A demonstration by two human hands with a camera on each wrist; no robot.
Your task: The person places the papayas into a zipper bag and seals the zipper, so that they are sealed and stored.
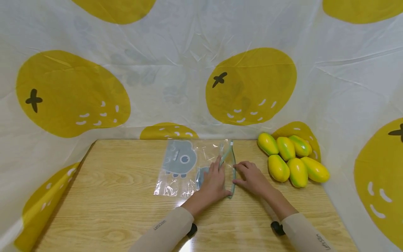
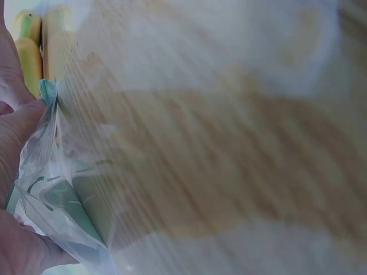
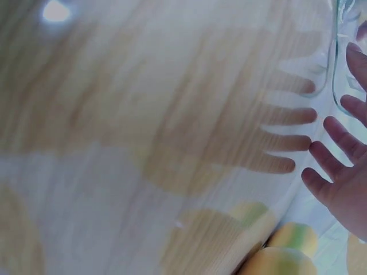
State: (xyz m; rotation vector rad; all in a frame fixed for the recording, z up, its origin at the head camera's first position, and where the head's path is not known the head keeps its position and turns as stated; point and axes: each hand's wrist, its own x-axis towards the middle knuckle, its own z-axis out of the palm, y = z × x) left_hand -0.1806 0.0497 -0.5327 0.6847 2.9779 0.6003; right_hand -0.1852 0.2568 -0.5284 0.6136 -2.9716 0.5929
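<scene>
A clear zip bag (image 1: pixel 210 154) with blue-grey cartoon prints lies flat on the wooden table, its green-edged mouth (image 1: pixel 234 175) spread apart on the right. My left hand (image 1: pixel 214 183) rests over the bag at that mouth, fingers extended along one lip and thumb stretched toward the near end. In the left wrist view, the clear plastic (image 2: pixel 63 189) bulges beside the fingers and thumb. My right hand (image 1: pixel 252 178) is at the outer green edge, fingertips right at it; the right wrist view shows its fingers (image 3: pixel 324 157) straight and spread. A white slider (image 1: pixel 231 143) sits at the mouth's far end.
Several yellow-green mangoes (image 1: pixel 278 168) lie grouped at the table's back right, just beyond my right hand. A white cloth (image 1: pixel 176 94) printed with large yellow fruit hangs behind and along both sides of the wooden table (image 1: pixel 110 196).
</scene>
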